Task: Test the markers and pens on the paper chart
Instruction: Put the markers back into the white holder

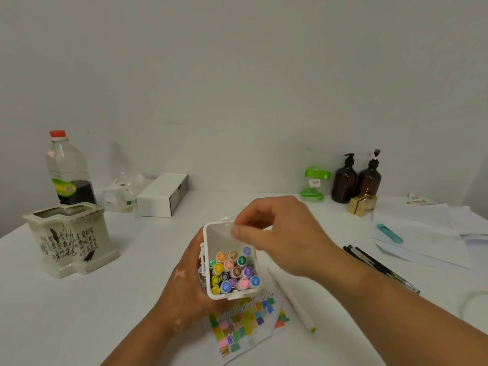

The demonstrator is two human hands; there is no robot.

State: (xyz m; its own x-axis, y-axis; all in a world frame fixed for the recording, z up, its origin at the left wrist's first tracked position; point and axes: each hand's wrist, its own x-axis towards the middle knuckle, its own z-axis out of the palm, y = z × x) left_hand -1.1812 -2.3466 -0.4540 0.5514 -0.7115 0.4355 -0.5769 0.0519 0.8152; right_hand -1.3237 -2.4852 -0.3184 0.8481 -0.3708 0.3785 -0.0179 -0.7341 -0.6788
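My left hand (182, 289) grips the box (220, 237) above the chart (245, 326); my right hand (282, 233) curls at its rim, grip unclear.

Soft, rather dim overhead light leaves only faint shadows on the matte white table (148, 273). The wide lens bows its far edge down at 9 and 3 o'clock; detail is mildly blurred

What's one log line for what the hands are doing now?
left hand: grips marker box | right hand: at its far rim | markers: capped, inside box | paper chart: colour swatches on it
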